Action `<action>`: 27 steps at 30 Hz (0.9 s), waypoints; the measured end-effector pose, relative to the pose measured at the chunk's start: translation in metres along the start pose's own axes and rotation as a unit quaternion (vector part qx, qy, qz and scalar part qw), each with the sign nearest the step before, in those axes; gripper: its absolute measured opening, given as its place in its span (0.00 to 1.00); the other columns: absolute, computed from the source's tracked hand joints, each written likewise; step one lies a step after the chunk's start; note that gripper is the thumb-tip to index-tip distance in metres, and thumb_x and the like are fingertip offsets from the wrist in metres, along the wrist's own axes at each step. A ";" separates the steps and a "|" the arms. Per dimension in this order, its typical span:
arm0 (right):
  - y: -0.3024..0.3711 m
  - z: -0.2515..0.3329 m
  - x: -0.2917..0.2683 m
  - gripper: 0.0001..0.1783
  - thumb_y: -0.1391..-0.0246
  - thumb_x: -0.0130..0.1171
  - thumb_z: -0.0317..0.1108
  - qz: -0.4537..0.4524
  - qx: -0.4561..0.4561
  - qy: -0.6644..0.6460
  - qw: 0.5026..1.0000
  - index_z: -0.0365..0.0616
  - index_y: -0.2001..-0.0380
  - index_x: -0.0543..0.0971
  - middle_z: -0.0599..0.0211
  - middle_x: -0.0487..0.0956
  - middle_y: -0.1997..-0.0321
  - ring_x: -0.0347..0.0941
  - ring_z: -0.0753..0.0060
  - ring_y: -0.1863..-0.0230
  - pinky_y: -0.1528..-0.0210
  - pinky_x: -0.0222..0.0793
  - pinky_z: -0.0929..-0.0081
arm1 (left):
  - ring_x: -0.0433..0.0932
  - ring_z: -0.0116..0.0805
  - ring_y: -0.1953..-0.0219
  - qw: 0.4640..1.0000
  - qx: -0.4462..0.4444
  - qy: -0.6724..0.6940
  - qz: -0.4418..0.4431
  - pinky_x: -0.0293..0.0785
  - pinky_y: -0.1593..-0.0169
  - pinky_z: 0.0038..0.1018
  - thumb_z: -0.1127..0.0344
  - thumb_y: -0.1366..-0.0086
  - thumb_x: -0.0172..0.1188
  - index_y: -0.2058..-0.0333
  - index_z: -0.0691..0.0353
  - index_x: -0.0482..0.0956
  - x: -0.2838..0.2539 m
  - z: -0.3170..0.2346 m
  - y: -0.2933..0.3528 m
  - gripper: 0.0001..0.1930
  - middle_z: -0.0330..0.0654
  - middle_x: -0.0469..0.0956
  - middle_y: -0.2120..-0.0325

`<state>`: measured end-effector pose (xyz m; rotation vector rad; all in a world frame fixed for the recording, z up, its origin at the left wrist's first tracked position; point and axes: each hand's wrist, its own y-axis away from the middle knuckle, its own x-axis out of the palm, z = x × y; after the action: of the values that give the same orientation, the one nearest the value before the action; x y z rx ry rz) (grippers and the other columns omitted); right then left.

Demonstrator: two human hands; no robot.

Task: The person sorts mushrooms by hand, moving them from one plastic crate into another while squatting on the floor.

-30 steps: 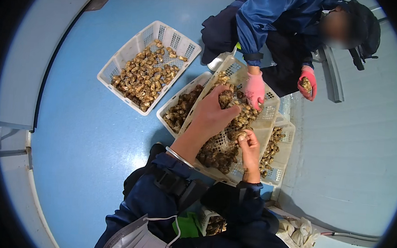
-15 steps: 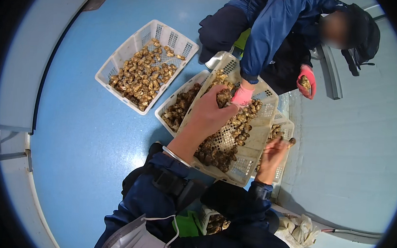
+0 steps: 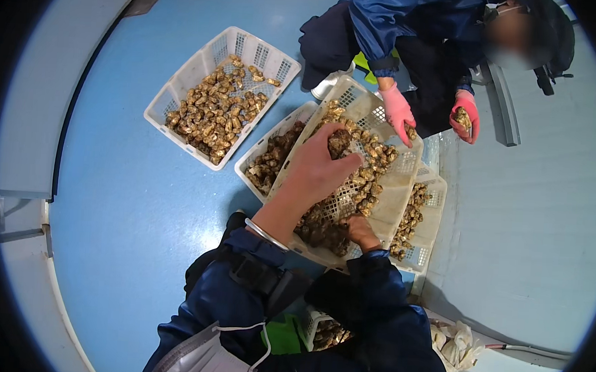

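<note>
A dark brown knobbly clump [image 3: 338, 145] sits in the grip of my left hand [image 3: 316, 163], fingers and thumb curled round it, above the middle white crate [image 3: 402, 191]. My right hand [image 3: 362, 231] reaches into that crate's near part, fingers bent down among dark brown clumps [image 3: 319, 231]; what they hold, if anything, is hidden. Lumpy golden-brown pieces [image 3: 368, 196], of a kind I cannot make out, lie across the crate's perforated bottom. At its far edge, a co-worker's pink-gloved hand [image 3: 397, 114] holds a small piece; the other pink glove [image 3: 465, 117] grips another.
A white crate of golden-brown pieces [image 3: 157, 111] stands on the blue floor at left. Partly beneath the middle crate, one crate [image 3: 249, 160] lies left and another [image 3: 431, 223] right. A small basket [image 3: 312, 328] is near my body. White bags [image 3: 457, 346] lie at lower right.
My right hand has swung left from above the right crate into the middle crate, and the small piece it carried is gone from sight. The co-worker's glove has withdrawn from beside my left hand.
</note>
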<state>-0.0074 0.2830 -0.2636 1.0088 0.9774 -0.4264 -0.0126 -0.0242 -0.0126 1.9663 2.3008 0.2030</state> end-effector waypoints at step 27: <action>0.051 0.093 -0.104 0.08 0.36 0.48 0.37 -0.183 0.078 -0.838 0.508 0.45 0.61 0.72 0.76 0.72 0.72 0.75 0.77 0.66 0.61 0.75 0.77 | 0.75 0.50 0.53 1.000 0.018 0.006 -0.014 0.69 0.49 0.36 0.53 0.51 0.63 0.47 0.63 0.68 -0.003 0.007 -0.001 0.34 0.56 0.76 0.58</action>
<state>0.0183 0.2161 -0.1336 0.1063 -0.7332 -1.4708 -0.0119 -0.0276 -0.0196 1.9545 2.3536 0.1733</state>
